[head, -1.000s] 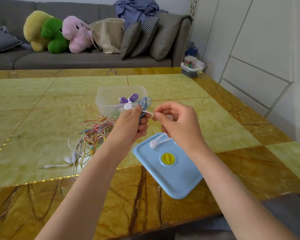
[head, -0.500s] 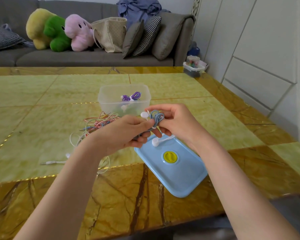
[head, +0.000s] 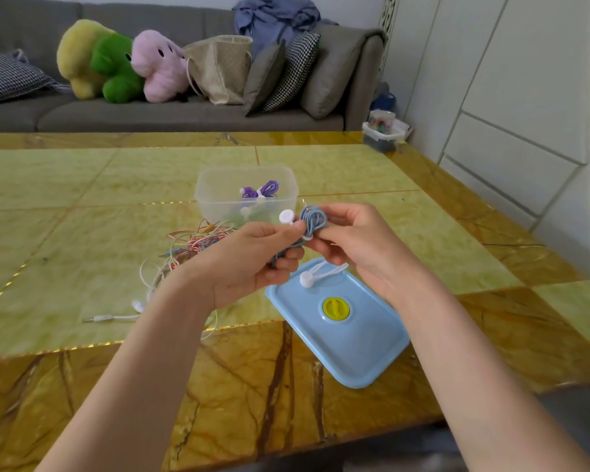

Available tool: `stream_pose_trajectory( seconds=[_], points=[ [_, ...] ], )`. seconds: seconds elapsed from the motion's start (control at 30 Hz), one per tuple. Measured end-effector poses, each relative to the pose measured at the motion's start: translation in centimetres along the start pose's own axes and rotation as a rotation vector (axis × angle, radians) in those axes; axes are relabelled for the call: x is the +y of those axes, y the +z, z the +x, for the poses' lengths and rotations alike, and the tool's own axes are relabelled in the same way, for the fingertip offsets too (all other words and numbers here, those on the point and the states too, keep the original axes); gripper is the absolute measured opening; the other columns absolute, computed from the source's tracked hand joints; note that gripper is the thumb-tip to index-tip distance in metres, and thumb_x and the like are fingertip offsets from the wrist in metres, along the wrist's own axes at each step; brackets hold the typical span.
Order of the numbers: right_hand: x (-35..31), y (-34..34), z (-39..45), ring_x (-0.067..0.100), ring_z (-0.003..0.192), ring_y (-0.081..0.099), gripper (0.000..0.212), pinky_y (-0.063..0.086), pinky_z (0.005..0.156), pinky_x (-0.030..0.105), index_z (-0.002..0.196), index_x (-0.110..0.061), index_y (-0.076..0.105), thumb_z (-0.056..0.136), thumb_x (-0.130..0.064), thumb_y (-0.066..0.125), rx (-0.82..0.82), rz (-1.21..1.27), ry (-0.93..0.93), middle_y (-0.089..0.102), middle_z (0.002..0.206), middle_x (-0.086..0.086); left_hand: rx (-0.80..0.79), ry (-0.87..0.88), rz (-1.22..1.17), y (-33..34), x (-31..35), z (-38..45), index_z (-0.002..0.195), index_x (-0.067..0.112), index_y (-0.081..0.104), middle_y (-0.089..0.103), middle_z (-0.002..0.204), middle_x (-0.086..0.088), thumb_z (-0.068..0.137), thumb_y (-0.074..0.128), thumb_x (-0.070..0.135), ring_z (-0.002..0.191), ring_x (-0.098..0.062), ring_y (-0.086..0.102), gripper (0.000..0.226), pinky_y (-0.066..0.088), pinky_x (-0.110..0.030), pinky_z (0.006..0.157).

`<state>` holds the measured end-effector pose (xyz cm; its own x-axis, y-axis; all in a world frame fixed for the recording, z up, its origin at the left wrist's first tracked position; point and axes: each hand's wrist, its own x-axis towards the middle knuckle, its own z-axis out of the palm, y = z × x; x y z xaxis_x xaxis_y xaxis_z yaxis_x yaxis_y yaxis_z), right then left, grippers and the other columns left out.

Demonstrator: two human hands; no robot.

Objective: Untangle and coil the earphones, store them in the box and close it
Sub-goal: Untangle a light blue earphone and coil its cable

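My left hand (head: 252, 257) and my right hand (head: 358, 247) both grip a coiled blue earphone cable (head: 312, 221) above the table. One white earbud (head: 286, 216) sticks up by my left thumb; another white earbud (head: 306, 279) dangles below over the light-blue lid (head: 338, 321) with a yellow valve. The clear plastic box (head: 215, 189) stands open just behind, holding a coiled purple earphone (head: 263, 190). A tangle of pink, green and white earphones (head: 188, 250) lies left of my hands, partly hidden by my left hand.
A white plug and cable (head: 106, 317) trail toward the left on the yellow-green marble table (head: 65, 199). A grey sofa (head: 184, 114) with plush toys, a bag and cushions stands behind. A small container (head: 384, 131) sits past the far right corner.
The hands came together and lowered; the right hand has wound the white lead around the blue coil and now holds the bundle with the left.
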<state>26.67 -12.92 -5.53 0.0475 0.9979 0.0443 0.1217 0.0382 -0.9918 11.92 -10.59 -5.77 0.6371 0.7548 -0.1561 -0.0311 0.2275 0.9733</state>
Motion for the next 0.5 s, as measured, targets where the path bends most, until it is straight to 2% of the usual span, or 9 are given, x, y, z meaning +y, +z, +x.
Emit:
stream_pose_trajectory(
  seconds=[0.07, 0.17, 0.3, 0.4, 0.5],
  points=[
    [-0.3, 0.2, 0.0, 0.009, 0.048, 0.038, 0.022, 0.028, 0.041, 0.017, 0.086, -0.012, 0.068, 0.087, 0.005, 0.054, 0.024, 0.079, -0.002, 0.051, 0.047, -0.002, 0.008, 0.021, -0.071, 0.2, 0.1, 0.0, 0.061, 0.015, 0.073, 0.039, 0.056, 0.005, 0.084, 0.050, 0.029, 0.047, -0.004, 0.030, 0.036, 0.025, -0.012, 0.042],
    [-0.7, 0.4, -0.1, 0.008, 0.048, 0.037, 0.022, 0.029, 0.044, 0.018, 0.081, -0.014, 0.069, 0.088, 0.001, 0.055, 0.015, 0.155, -0.039, 0.047, 0.052, 0.001, -0.014, 0.039, -0.142, 0.3, 0.3, 0.0, 0.063, 0.014, 0.073, 0.039, 0.056, 0.006, 0.081, 0.050, 0.034, 0.046, -0.002, 0.030, 0.035, 0.023, -0.012, 0.041],
    [-1.4, -0.2, -0.5, 0.006, 0.046, 0.041, 0.025, 0.032, 0.055, 0.023, 0.086, -0.010, 0.068, 0.090, 0.005, 0.048, -0.168, 0.111, -0.082, 0.048, 0.046, -0.004, -0.118, 0.038, -0.119, 0.2, 0.5, -0.6, 0.065, 0.011, 0.073, 0.030, 0.055, 0.007, 0.081, 0.046, 0.034, 0.043, -0.001, 0.026, 0.039, 0.021, -0.010, 0.037],
    [-1.5, -0.8, -1.0, 0.009, 0.051, 0.048, 0.020, 0.036, 0.062, 0.028, 0.089, -0.010, 0.069, 0.089, 0.001, 0.052, -0.305, 0.079, -0.041, 0.054, 0.049, -0.001, -0.201, -0.016, -0.075, -0.2, 0.5, -1.1, 0.065, 0.011, 0.073, 0.028, 0.055, 0.007, 0.082, 0.044, 0.031, 0.043, 0.000, 0.026, 0.039, 0.019, -0.009, 0.037],
    [-1.5, -1.1, -1.2, 0.016, 0.058, 0.045, 0.017, 0.040, 0.053, 0.018, 0.095, -0.010, 0.071, 0.081, -0.012, 0.061, -0.374, 0.015, 0.014, 0.060, 0.056, 0.004, -0.240, -0.075, -0.015, -0.5, 0.3, -1.2, 0.065, 0.011, 0.070, 0.029, 0.055, 0.007, 0.085, 0.043, 0.032, 0.044, -0.001, 0.026, 0.039, 0.021, -0.009, 0.036]
  ],
)
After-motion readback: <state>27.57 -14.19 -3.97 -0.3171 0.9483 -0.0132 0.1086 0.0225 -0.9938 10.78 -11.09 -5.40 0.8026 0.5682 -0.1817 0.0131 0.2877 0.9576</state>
